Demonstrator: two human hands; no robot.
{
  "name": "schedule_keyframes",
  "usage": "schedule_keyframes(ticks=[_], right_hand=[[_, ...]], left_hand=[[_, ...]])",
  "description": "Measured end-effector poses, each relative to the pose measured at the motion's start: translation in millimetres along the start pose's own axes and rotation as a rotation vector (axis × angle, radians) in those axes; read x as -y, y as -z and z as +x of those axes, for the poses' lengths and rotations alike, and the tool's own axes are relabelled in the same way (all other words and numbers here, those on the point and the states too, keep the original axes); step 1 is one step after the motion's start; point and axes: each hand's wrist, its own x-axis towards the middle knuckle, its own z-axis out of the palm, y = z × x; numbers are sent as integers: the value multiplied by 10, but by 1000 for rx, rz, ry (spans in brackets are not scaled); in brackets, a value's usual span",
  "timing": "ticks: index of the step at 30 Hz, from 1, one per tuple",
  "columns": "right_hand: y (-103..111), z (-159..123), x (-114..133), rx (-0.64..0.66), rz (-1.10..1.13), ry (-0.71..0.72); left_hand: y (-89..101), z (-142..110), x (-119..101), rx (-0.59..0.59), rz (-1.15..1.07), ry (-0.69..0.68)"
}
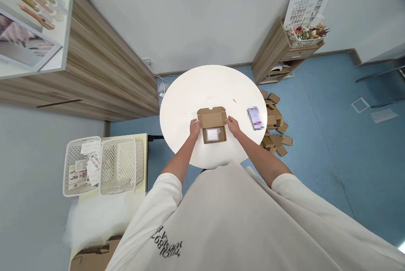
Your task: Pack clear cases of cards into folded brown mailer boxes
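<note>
A small brown cardboard box (211, 120) stands on the white round table (177, 93) with its lid raised. Inside lies a white wrapped packet (212, 134) that fills much of the bottom. My left hand (195, 128) is closed at the left edge of the lid, near its side flap. On the opposite side, my right hand (233, 126) pinches the lid's right edge. Both forearms reach in from the near side of the table.
A blurred-out phone-like object (255, 118) rests at the table's right. Folded cardboard boxes (276, 123) are heaped on the floor beyond it. To the left, two white baskets (118, 165) stand on a side table, one holding papers and packets. A wooden cabinet (107, 60) rises behind.
</note>
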Motion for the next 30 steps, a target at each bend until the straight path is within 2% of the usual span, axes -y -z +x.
schedule_keyframes(ticks=[5,11,16,20,24,30], right_hand=[[12,-108,75,-28,222,6],[10,-101,23,36,335,-100],[84,-97,26,155,282,-161],[151,-158,44,237,265,-164],[191,-202,55,275,244,-139],[223,-177,52,290,420,-109]], left_hand=[[24,-59,-4,111,-20,-133],[96,-61,16,221,-60,-31],[159,-41,63,320,-106,39],[208,-66,78,404,-67,40],[272,-99,56,432,-82,35],[366,-147,-36,448,-99,-65]])
